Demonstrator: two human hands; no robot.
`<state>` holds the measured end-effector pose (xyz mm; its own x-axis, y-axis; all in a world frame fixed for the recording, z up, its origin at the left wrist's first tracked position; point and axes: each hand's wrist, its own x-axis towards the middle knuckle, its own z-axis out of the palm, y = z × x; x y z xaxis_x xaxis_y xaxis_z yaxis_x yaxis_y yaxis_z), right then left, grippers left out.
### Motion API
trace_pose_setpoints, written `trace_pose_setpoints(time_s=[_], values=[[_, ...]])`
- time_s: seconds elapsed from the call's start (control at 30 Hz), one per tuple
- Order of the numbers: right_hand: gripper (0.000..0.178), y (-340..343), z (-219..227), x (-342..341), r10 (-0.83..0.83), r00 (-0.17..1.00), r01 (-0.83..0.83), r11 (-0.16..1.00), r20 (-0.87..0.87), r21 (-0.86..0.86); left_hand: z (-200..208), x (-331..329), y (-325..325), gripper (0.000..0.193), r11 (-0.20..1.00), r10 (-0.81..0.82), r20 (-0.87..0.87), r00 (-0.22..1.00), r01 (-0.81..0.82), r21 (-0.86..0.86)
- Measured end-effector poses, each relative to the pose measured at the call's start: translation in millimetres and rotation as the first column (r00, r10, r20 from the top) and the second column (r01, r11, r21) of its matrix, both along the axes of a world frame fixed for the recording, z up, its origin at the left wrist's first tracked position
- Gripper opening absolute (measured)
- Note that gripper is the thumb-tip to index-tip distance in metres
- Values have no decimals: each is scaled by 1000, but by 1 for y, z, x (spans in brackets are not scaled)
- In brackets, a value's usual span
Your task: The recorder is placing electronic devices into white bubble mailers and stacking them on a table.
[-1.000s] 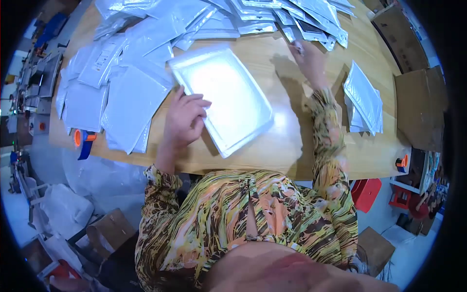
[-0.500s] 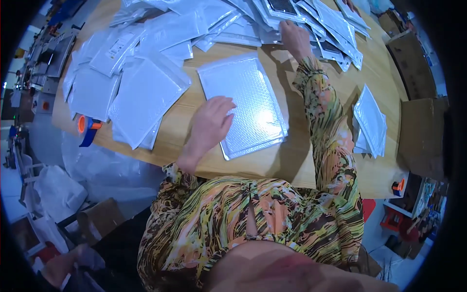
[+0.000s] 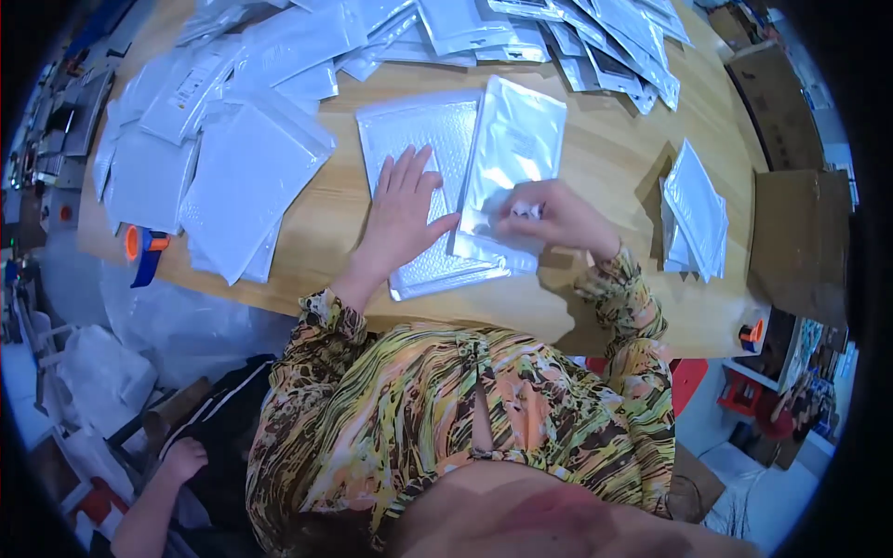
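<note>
A white bubble mailer (image 3: 414, 139) lies flat on the wooden table (image 3: 605, 158) in front of me. My left hand (image 3: 402, 216) rests flat on it, fingers spread. My right hand (image 3: 551, 219) grips the near end of a shiny silver pouch (image 3: 513, 149) that lies partly over the mailer's right side.
A stack of white mailers (image 3: 233, 177) sits at the left, a heap of silver pouches (image 3: 577, 37) at the back, a small pile of mailers (image 3: 696, 214) at the right. Tape dispensers (image 3: 141, 253) stand at the table's edges. Another person's hand (image 3: 184, 459) shows at lower left.
My right hand drew back from the far heap with a silver pouch and laid it over the mailer. My left hand shifted slightly, staying flat on the mailer.
</note>
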<state>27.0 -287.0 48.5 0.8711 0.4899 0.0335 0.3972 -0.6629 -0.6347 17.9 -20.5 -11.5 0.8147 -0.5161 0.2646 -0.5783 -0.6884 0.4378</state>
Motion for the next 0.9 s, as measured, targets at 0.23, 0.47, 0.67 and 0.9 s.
trace_pose_setpoints(time_s=[0.23, 0.47, 0.67, 0.9], values=[[58, -49, -19, 39, -489, 830, 535, 834, 268, -135, 1, -6, 3, 35, 998, -65, -39, 997, 64, -26], [53, -45, -12, 42, -523, 834, 479, 844, -175, -240, 0, -11, 12, 33, 996, -79, -49, 996, 77, -37], [37, -56, -15, 24, -438, 783, 529, 842, -441, 102, 5, -11, 10, 29, 996, -57, -17, 998, 58, 68], [23, -89, -4, -10, -411, 870, 493, 740, -273, 457, 2, 14, 4, 28, 998, -10, 114, 993, 2, 69]])
